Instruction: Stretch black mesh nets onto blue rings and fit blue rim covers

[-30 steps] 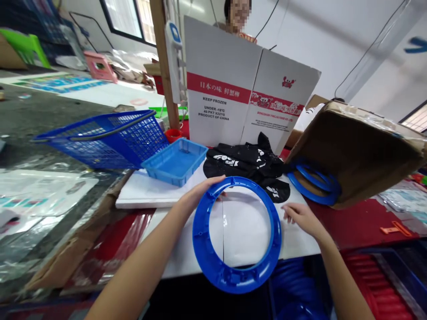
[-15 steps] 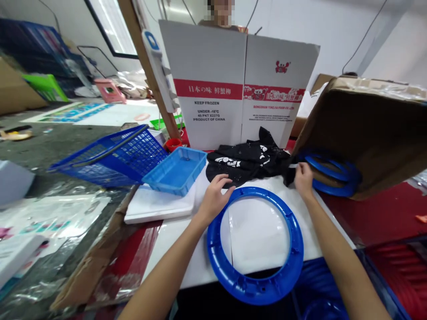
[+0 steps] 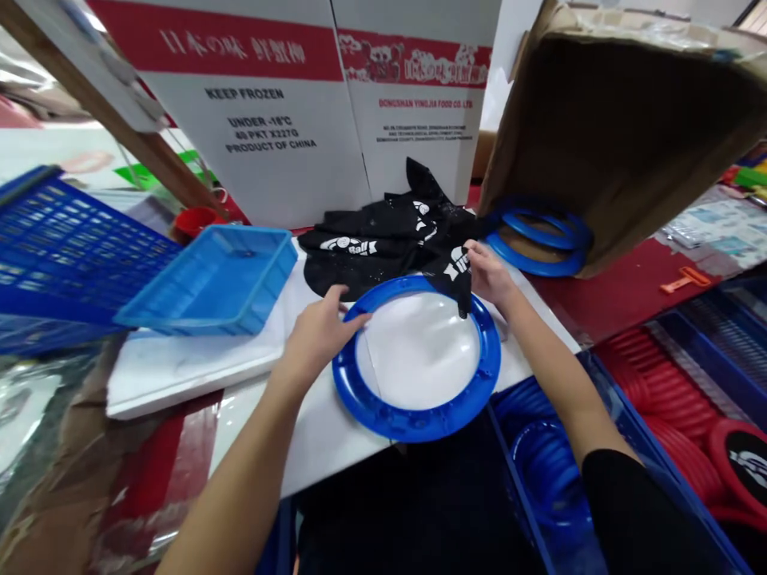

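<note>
A blue plastic ring point(image 3: 413, 423) lies on the white work surface in front of me. My left hand point(image 3: 317, 327) is at its upper left rim, thumb and forefinger apart, the thumb reaching over the rim. Between the fingertips of my right hand point(image 3: 491, 275) is a piece of black printed cloth point(image 3: 452, 275), whose lower tip hangs over the ring's upper right edge. Behind the ring lies a heap of black cloth point(image 3: 359, 228) with white lettering, partly touching the held piece.
A cardboard box point(image 3: 617, 120) lies open at right with blue rings point(image 3: 539, 239) at its mouth. A light blue tray point(image 3: 209, 279) and a blue basket point(image 3: 65, 247) stand left. Crates hold blue rings point(image 3: 548, 463) and red rings point(image 3: 665, 399) at lower right. A white carton point(image 3: 288, 184) stands behind.
The view has tilted down and closer. My right hand has come away from beside the box toward the ring, bringing the black cloth. My left hand stays by the ring's upper left.
</note>
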A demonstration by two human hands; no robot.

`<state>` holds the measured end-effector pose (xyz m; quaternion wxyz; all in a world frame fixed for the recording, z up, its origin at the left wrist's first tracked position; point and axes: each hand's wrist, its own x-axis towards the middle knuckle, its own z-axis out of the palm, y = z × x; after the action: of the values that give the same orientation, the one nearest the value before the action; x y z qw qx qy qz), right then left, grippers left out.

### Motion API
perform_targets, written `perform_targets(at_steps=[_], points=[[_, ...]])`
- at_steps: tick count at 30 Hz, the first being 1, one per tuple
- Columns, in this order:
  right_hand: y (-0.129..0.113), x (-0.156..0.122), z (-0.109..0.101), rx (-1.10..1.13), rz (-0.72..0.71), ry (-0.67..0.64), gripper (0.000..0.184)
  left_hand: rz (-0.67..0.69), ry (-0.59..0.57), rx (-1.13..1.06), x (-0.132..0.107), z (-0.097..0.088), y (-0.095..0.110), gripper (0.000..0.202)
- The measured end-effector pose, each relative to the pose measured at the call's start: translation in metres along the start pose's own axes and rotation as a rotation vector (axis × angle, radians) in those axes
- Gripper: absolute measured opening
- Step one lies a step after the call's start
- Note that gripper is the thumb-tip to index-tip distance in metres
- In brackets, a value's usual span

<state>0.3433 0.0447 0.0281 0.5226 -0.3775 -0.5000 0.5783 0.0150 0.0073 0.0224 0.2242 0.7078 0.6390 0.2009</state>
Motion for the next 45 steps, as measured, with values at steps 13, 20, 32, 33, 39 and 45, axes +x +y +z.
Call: perform_targets(at_steps=[13, 20, 32, 33, 39, 45], points=[[0.004, -0.006, 0.001, -0.242, -0.042, -0.044, 0.044, -0.049, -0.273, 0.185, -0.019, -0.01, 0.002, 0.065], [-0.02, -0.027, 0.002, -0.209, -0.015, -0.398, 0.057, 0.28, 0.053, -0.075, 0.004, 0.019, 0.001, 0.061], [-0.015, -0.019, 0.014, -0.47, -0.285, 0.136, 0.036, 0.015, -0.329, 0.305, -0.045, -0.004, 0.033, 0.093], [-0.019, -0.023, 0.012, -0.402, -0.235, 0.009, 0.04, 0.053, -0.29, 0.296, -0.04, -0.001, 0.03, 0.09], [-0.028, -0.035, 0.006, -0.096, -0.22, -0.26, 0.049, 0.432, 0.097, 0.251, -0.002, 0.021, 0.012, 0.044], [-0.018, -0.024, 0.011, -0.319, -0.085, -0.148, 0.043, 0.534, 0.255, 0.003, -0.005, 0.022, 0.014, 0.018]])
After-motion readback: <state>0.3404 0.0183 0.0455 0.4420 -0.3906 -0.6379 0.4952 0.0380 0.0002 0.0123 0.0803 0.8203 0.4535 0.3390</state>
